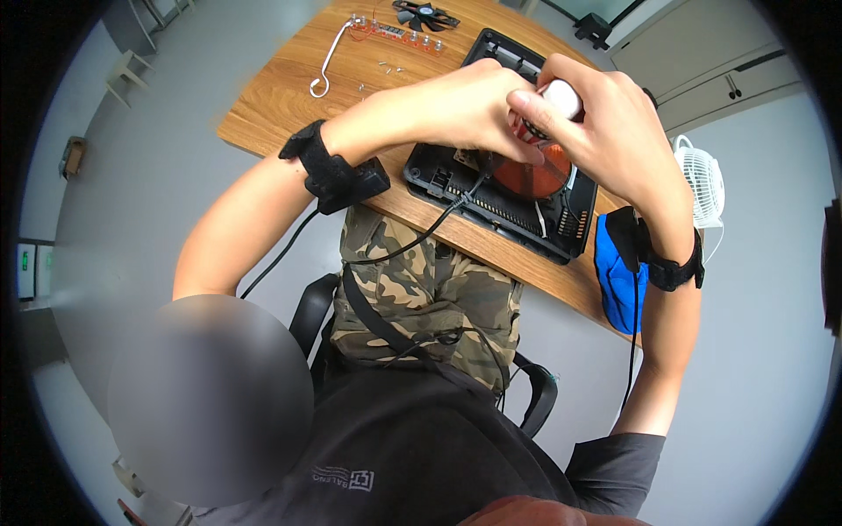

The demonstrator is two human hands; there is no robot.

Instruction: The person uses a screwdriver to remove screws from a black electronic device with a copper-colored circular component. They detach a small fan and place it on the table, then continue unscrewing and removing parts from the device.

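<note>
Wood counter (289, 92), grey floor (149, 210). White stool (130, 74) far left, pale cabinet (693, 61) beyond the counter at upper right, white fan (702, 184) at right behind the right arm. Blue item (618, 280) at the counter's right edge, kind unclear.

Counter's far left part: black fan (425, 15), strip of circuit board (395, 33) with buttons and a small display, white hooked wire (330, 57) by the board's left end, a few small metal bits (386, 67) in front.

Right hand (610, 123): fingers curled around a white-topped tool (562, 98) with red and dark sides, thumb across its near side. Tool is above the coil; its lower end is hidden. Left hand (487, 105): fingers bent in at the tool's lower part; can't tell how narrow they are or whether they grip it.

Open black casing (425, 180) under both hands, near the counter's front edge. Inside: round orange coil (526, 180), loose wires, slotted vents along the near side. Black cable (421, 237) runs out over the counter edge to the lap.
</note>
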